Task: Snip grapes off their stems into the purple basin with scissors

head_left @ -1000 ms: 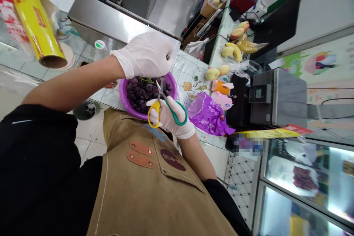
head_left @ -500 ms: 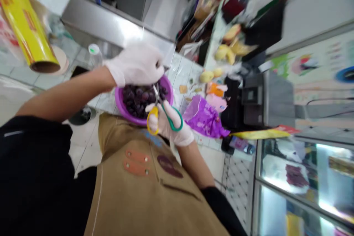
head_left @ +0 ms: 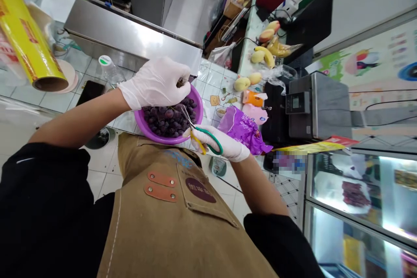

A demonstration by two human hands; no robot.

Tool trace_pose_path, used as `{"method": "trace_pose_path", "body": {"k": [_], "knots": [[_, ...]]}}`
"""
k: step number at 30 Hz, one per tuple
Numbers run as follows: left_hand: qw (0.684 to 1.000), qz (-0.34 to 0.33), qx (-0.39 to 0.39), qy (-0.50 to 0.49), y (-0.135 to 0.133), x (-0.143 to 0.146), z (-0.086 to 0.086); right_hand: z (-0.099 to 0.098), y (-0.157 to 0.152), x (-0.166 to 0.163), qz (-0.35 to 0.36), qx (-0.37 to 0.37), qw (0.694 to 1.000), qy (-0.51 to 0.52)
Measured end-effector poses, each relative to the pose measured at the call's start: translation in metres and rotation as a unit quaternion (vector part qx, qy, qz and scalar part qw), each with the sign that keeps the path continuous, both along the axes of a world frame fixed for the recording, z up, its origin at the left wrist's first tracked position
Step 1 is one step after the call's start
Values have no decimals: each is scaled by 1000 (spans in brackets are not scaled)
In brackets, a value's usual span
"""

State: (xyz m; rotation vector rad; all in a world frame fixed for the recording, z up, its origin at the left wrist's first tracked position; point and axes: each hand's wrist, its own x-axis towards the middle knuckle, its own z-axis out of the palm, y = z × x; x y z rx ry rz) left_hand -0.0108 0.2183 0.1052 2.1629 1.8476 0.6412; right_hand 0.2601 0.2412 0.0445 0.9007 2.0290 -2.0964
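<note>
A purple bowl (head_left: 143,124) full of dark grapes (head_left: 167,119) stands on the tiled counter in front of me. My left hand (head_left: 156,82), in a white glove, is closed over the top of the grapes and pinches the bunch near its stem. My right hand (head_left: 224,145), also gloved, grips scissors (head_left: 198,132) with one yellow and one green handle. The blades point up into the bowl, just below my left fingers.
A purple bag (head_left: 243,130) lies right of the bowl. A scale (head_left: 312,104) stands further right, with mangoes and bananas (head_left: 263,54) behind it. A yellow cling-film roll (head_left: 29,47) and a steel box (head_left: 130,37) are at the left. A glass display case (head_left: 358,200) fills the lower right.
My left hand has sunk lower onto the grapes. My right hand has turned and moved right with the scissors, so the handles lie flatter. My head has shifted a little.
</note>
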Motion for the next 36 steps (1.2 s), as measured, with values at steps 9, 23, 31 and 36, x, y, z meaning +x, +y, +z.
{"method": "trace_pose_path", "body": {"k": [9,23,31,36], "knots": [[999,-11,-31,12,-5,10,-1,32,17,-8,99,-4,993,-69],[998,-55,-6,43,-6,20,-10,24,29,-12,114,-39,983,-140],[998,-60,-29,15,-7,22,-13,19,27,-19,99,-111,982,-115],[998,-62,-27,-4,-7,21,-13,-1,14,-17,63,-81,992,-79]]}}
